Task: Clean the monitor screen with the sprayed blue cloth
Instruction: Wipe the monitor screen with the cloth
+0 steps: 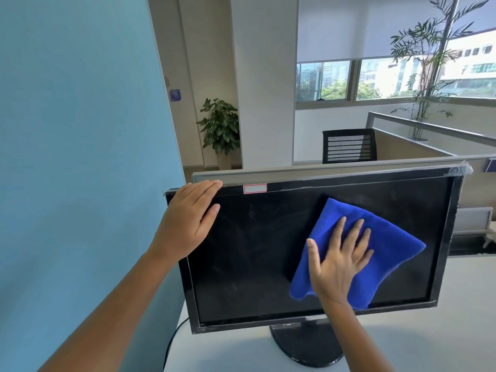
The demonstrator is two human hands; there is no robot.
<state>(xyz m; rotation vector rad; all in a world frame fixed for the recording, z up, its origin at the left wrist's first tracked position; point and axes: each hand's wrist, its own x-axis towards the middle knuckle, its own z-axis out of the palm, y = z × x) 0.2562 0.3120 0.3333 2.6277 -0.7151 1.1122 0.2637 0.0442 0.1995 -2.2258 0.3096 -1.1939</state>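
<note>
Pressing the blue cloth (381, 245) on the monitor screen (255, 253).

My right hand (338, 260) is lying flat with fingers spread, pressing the cloth on the right half of the screen. My left hand (188, 224) is resting open on the monitor's top left corner. The monitor is standing on the white desk (442, 331).

One monitor (268, 264), one blue cloth (389, 242), two potted plants (220, 127), one chair (349, 145).
</note>
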